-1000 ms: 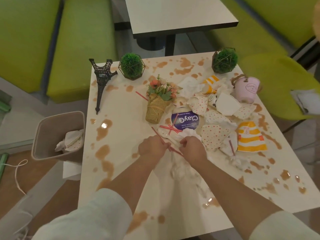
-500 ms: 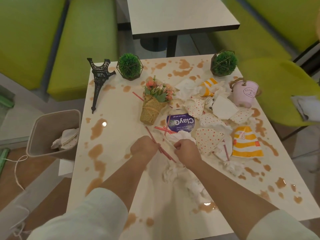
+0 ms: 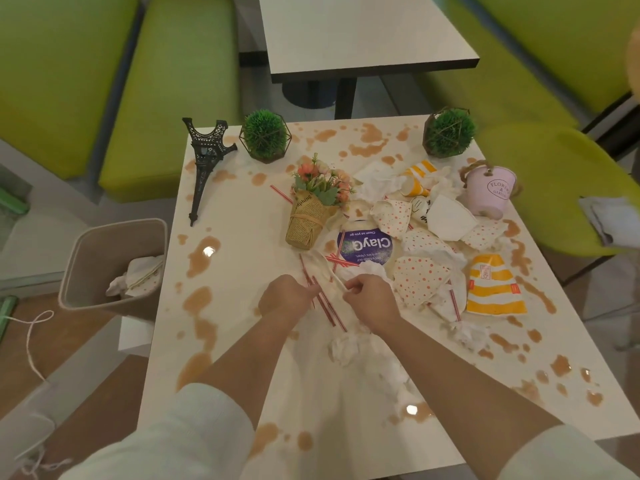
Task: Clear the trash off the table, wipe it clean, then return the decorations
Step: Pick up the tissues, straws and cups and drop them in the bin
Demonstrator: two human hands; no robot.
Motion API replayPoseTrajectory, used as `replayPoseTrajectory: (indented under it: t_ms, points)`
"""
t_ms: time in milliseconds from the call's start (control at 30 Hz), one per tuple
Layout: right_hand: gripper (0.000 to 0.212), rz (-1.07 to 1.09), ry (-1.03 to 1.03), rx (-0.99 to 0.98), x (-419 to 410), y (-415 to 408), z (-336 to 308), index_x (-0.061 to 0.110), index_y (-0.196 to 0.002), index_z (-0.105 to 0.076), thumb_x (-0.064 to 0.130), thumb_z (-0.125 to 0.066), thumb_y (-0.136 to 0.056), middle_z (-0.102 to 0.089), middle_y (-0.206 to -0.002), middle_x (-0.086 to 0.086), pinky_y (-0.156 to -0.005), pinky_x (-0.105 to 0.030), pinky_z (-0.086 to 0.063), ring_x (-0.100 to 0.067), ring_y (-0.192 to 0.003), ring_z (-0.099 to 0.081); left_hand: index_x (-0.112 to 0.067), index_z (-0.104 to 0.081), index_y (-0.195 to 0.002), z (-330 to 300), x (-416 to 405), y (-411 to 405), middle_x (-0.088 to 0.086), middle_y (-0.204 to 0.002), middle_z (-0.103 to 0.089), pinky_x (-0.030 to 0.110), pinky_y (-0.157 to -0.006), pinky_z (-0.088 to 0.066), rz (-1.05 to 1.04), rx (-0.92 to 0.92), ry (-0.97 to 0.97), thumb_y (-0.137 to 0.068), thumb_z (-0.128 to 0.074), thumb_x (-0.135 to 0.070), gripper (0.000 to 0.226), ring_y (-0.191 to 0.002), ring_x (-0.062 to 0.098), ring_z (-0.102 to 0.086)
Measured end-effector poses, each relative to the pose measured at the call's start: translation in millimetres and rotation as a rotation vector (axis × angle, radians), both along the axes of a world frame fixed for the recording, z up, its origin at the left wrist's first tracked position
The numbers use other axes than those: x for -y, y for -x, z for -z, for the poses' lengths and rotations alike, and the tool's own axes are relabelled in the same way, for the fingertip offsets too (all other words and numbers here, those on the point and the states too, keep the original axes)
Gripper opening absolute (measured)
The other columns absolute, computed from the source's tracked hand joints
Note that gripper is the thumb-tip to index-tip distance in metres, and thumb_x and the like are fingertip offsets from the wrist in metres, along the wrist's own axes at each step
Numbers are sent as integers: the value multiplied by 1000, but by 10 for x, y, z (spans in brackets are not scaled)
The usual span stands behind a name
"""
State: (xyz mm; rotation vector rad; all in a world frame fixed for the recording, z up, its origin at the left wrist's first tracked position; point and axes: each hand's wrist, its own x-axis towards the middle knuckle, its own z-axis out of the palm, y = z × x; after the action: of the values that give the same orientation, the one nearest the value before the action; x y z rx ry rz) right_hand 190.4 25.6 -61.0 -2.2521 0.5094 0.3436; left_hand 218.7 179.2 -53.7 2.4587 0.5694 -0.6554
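1. Near the middle of the stained table (image 3: 242, 341), both hands work side by side: the left hand (image 3: 289, 297) is curled around a bundle of red straws (image 3: 323, 306), and the right hand (image 3: 372, 301) pinches a pale straw or paper strip (image 3: 337, 280) between thumb and fingers.
2. Just beyond the hands lies the trash heap: a purple-labelled wipe pack (image 3: 367, 245), dotted paper cups (image 3: 417, 277), a flattened yellow-striped cup (image 3: 493, 287) and crumpled tissues (image 3: 346, 348).
3. Along the far edge stand two green ball plants (image 3: 265, 135) (image 3: 448, 131); a toppled tower model (image 3: 204, 164) lies near the far left corner, partly over the edge.
4. A flower bouquet (image 3: 317, 202) lies on its side just left of the heap, and a pink bucket (image 3: 490, 192) lies tipped near the right edge.
5. Open room is on the left half of the table and the near strip, marked only by brown spills (image 3: 199, 259).
6. A bin (image 3: 104, 251) holding some paper stands beside the left edge, well apart from the hands.
7. Compared with a second ago, the hands stay at the same spot in the heap; the straws now sit more gathered in the left hand, and the right hand's pinch has shifted onto the pale strip.
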Motion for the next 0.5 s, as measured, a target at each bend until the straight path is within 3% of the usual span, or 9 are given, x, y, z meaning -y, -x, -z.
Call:
replayPoseTrajectory:
  t_ms: [133, 200, 267, 367, 500]
  points:
    - [23, -12, -22, 28, -188, -9, -30, 13, -107, -71, 12, -67, -85, -69, -97, 1, -71, -18, -43, -9, -83, -58, -14, -72, -72, -54, -175, 22, 3, -76, -71, 30, -64, -55, -14, 39, 127, -78, -65, -44, 32, -68, 22, -66]
    - [22, -11, -31, 30, -297, -24, -46, 14, -106, -71, 12, -65, -85, -66, -90, 5, -59, -11, -39, -7, -76, -57, -19, -70, -70, -69, -286, 53, -1, -74, -72, 31, -62, -56, -20, 92, 156, -79, -65, -37, 21, -62, 18, -66]
    - [21, -9, -32, 31, -394, -49, -71, 15, -105, -70, 12, -64, -86, -61, -80, 9, -48, -7, -35, -3, -65, -55, -25, -65, -75, -94, -391, 85, -8, -69, -67, 23, -51, -45, -5, 113, 128, -82, -65, -36, 13, -56, 9, -60]
    - [20, -5, -15, 38, -491, -80, -68, 14, -105, -70, 11, -65, -86, -59, -79, 9, -48, -7, -33, 3, -63, -50, -33, -59, -82, -127, -489, 108, -14, -64, -59, 19, -49, -34, 67, 117, 51, -87, -62, -42, 11, -51, 0, -52]
    - [20, 27, -2, 29, -544, -90, -42, 14, -105, -71, 14, -67, -85, -62, -84, 6, -53, -11, -34, 0, -67, -52, -31, -68, -86, -114, -454, 32, -9, -79, -69, 23, -64, -46, 212, 111, -41, -84, -62, -58, 28, -71, 11, -64]
